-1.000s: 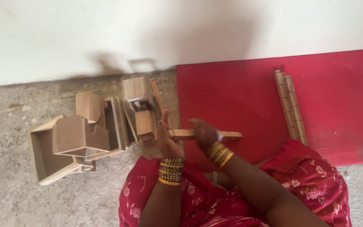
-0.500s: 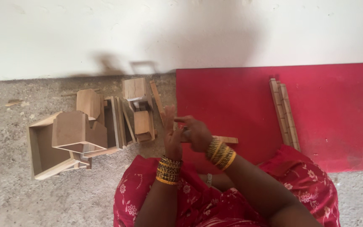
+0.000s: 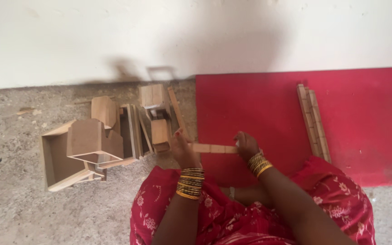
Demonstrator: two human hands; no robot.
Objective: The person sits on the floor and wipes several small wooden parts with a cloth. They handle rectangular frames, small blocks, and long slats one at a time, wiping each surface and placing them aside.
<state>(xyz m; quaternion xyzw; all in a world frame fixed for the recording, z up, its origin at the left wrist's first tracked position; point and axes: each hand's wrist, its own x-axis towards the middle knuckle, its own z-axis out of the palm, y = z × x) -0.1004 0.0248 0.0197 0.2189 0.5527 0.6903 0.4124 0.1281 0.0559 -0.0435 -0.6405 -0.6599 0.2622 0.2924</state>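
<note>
A plain white plastered wall (image 3: pixel 196 36) runs across the far side of the scene, with soft grey shadows falling on it near the middle. Below it lies a rough grey concrete floor (image 3: pixel 14 199), speckled and dusty, filling the left and near parts. A bright red rectangular mat (image 3: pixel 259 104) covers the floor on the right, its far edge meeting the foot of the wall. The light is even, diffuse daylight, brighter on the wall's right part.
</note>
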